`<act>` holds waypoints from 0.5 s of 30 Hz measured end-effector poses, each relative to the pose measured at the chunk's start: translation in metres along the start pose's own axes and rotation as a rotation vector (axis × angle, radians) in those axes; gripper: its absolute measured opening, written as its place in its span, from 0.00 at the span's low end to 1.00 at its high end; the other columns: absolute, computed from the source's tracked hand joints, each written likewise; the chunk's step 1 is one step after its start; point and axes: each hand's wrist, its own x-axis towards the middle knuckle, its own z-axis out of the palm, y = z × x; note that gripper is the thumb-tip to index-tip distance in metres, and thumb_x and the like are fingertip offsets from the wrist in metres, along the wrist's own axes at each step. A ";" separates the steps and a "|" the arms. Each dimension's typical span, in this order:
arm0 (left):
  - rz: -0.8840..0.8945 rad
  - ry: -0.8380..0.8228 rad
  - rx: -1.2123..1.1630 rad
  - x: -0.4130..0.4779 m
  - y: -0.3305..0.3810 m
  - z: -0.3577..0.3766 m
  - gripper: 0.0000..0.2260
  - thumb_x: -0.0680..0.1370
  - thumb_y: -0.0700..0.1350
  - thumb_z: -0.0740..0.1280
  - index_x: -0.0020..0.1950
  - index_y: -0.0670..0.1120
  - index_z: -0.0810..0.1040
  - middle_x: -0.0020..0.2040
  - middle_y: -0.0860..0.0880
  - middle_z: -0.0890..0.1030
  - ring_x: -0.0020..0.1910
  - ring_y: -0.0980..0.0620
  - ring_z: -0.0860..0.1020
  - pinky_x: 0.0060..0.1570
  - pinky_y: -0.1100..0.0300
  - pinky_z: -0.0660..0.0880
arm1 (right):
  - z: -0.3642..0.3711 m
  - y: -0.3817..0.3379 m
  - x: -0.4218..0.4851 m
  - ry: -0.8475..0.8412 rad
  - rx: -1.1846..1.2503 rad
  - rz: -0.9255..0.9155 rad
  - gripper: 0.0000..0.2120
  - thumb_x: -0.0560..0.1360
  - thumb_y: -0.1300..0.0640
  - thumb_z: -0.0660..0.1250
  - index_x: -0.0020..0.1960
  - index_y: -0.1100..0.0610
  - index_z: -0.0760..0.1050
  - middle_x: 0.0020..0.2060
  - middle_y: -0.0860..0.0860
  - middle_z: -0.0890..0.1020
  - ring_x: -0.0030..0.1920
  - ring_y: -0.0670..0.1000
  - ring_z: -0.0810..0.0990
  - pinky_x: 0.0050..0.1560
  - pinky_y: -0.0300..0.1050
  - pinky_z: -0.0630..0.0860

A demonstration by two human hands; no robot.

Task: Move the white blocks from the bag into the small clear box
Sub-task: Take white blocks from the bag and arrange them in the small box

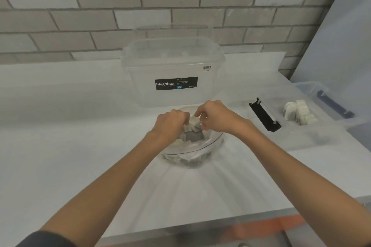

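Dark sleeve [46, 238] shows at the bottom left corner, and from there two bare forearms reach forward over the white table [80, 146] to a clear plastic bag [192, 153] that sits open in the middle. Both hands meet at the mouth of the bag. The right hand [212, 118] has its forefinger and thumb closed in a pinch on a white block [195, 122], held just above the bag's opening. The left hand [172, 124] is curled tight, knuckles up, right against that same block; whether it grips the block or the bag's edge I cannot tell. More blocks [183, 140] lie loose inside the bag, below the hands.

The small clear box [321, 136] stands on the table to the right, well apart from the bag, with a black latch [265, 115] on its near end and a pile of white blocks [301, 114] already inside. Just behind it is another clear tub with a dark blue handle [335, 105]. Behind the bag, a big clear box [172, 62] with a black label [176, 83] stands lidded, close to the grey brick wall [100, 16]
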 end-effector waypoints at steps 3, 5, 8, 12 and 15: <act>0.215 0.033 0.345 0.002 0.007 0.005 0.15 0.77 0.37 0.64 0.64 0.46 0.73 0.58 0.46 0.74 0.55 0.45 0.77 0.42 0.56 0.67 | 0.001 0.000 -0.001 0.007 0.004 -0.004 0.20 0.74 0.70 0.57 0.61 0.58 0.75 0.44 0.52 0.76 0.47 0.51 0.77 0.31 0.32 0.65; 0.271 0.031 0.472 0.004 0.011 0.007 0.15 0.78 0.40 0.63 0.66 0.46 0.71 0.61 0.46 0.73 0.58 0.46 0.75 0.46 0.56 0.69 | 0.003 0.001 -0.001 0.007 0.018 0.003 0.19 0.74 0.69 0.58 0.61 0.57 0.76 0.48 0.50 0.76 0.48 0.53 0.79 0.31 0.33 0.65; 0.303 0.027 0.507 0.007 0.011 0.008 0.14 0.79 0.39 0.61 0.64 0.45 0.73 0.62 0.45 0.72 0.61 0.45 0.74 0.52 0.54 0.70 | 0.004 0.003 -0.003 0.021 0.042 0.029 0.17 0.74 0.67 0.61 0.60 0.57 0.76 0.51 0.53 0.78 0.49 0.53 0.80 0.34 0.34 0.69; 0.232 0.122 0.274 0.012 0.005 0.004 0.10 0.77 0.38 0.64 0.55 0.48 0.77 0.53 0.49 0.79 0.54 0.47 0.78 0.45 0.56 0.70 | 0.001 0.010 -0.006 0.073 0.125 0.059 0.15 0.73 0.68 0.61 0.57 0.58 0.77 0.48 0.56 0.80 0.47 0.54 0.82 0.40 0.38 0.76; -0.005 0.127 -0.341 0.008 -0.007 -0.008 0.03 0.76 0.43 0.68 0.47 0.51 0.80 0.45 0.52 0.83 0.47 0.50 0.80 0.45 0.57 0.74 | -0.003 0.015 -0.009 0.112 0.215 0.070 0.14 0.73 0.68 0.64 0.56 0.59 0.78 0.44 0.57 0.83 0.45 0.53 0.81 0.46 0.40 0.78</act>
